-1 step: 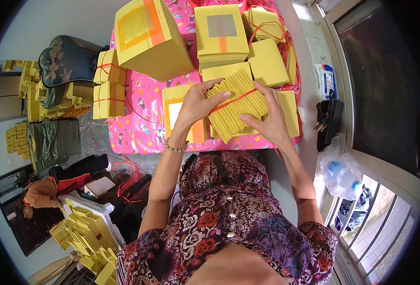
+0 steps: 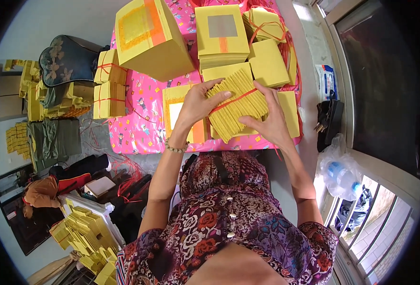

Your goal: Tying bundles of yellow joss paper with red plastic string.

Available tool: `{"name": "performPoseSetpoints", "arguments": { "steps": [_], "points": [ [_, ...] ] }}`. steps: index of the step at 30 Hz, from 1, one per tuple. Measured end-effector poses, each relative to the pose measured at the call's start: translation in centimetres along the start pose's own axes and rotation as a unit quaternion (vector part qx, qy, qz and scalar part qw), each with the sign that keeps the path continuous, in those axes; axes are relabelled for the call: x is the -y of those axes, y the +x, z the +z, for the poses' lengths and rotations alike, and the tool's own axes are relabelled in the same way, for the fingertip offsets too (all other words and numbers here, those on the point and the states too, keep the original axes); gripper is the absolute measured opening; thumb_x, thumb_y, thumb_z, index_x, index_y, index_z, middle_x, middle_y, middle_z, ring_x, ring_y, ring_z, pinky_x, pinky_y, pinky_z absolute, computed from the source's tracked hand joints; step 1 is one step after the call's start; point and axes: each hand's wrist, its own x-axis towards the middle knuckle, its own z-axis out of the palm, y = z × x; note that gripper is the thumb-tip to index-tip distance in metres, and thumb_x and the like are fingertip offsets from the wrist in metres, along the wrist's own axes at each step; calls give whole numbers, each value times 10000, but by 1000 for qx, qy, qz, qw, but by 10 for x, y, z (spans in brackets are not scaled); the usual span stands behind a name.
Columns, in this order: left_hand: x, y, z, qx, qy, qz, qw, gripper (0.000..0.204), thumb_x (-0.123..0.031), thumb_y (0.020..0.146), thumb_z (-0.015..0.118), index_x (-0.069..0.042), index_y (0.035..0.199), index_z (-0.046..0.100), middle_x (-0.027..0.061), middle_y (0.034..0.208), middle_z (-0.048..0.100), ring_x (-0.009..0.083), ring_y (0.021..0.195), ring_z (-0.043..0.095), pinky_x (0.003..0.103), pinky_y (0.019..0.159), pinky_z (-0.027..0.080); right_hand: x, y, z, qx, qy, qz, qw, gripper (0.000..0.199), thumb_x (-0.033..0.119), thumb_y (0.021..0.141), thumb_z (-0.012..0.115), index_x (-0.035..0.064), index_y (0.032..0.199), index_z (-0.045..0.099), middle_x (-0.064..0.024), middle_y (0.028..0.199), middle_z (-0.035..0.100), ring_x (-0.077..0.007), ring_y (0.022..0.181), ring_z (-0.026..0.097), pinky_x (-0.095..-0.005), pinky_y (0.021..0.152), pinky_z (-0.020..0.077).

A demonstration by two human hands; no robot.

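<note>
Nothing has visibly shifted: yellow bundle (image 2: 231, 122) held.
Left hand (image 2: 198, 103) and right hand (image 2: 272, 122) clasp it near the pink worktop's (image 2: 136, 139) front edge.

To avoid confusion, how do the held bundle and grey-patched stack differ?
The held bundle shows ridged edges; the stack, a flat top. A red tie crosses the bundle; the stack has an orange strip. Left hand and right hand hold the bundle, not the stack. Both are yellow.

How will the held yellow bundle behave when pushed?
The yellow bundle may fan or skew, since its many thin layers have uneven edges. The red strap across it probably keeps it together. Its blocky shape seems unlikely to roll.
</note>
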Motion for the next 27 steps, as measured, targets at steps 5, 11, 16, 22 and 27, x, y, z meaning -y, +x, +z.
{"name": "performPoseSetpoints", "arguments": {
  "steps": [5,11,16,22,27],
  "points": [
    [3,0,4,-13,-109,-14,994,451,-297,943,609,65,1212,594,92,1016,689,92,903,597,253,816,491,3,-1,7,-19,-8,36,999,834,293,680,842,53,1352,410,-158,1213,479,-313,1178,493,-419,978,423],
    [3,5,-5,15,-129,-55,990,426,-283,968,571,68,1209,595,75,1020,683,82,915,583,239,820,482,7,-2,8,-18,-26,19,999,835,301,672,847,46,1340,416,-158,1198,482,-319,1174,491,-432,975,424],
    [8,6,4,-22,-86,-5,996,425,-294,973,557,70,1184,611,90,1024,689,107,934,601,260,841,482,1,0,6,-16,-13,26,999,831,308,668,849,49,1331,422,-166,1214,491,-330,1182,487,-437,980,418],
    [9,3,3,-23,-94,3,995,459,-333,997,493,51,1232,583,126,1123,663,140,1035,591,280,929,445,-1,-2,3,-12,-23,23,999,831,312,676,845,53,1339,418,-161,1231,498,-320,1198,485,-430,993,409],
    [5,-12,-4,-49,-199,11,979,466,-338,1012,453,29,1283,548,100,1201,619,128,1088,554,265,969,408,-16,5,-3,-5,39,14,999,643,253,787,761,50,1321,467,-156,1228,531,-284,1195,502,-393,1003,401]
  ]
}}
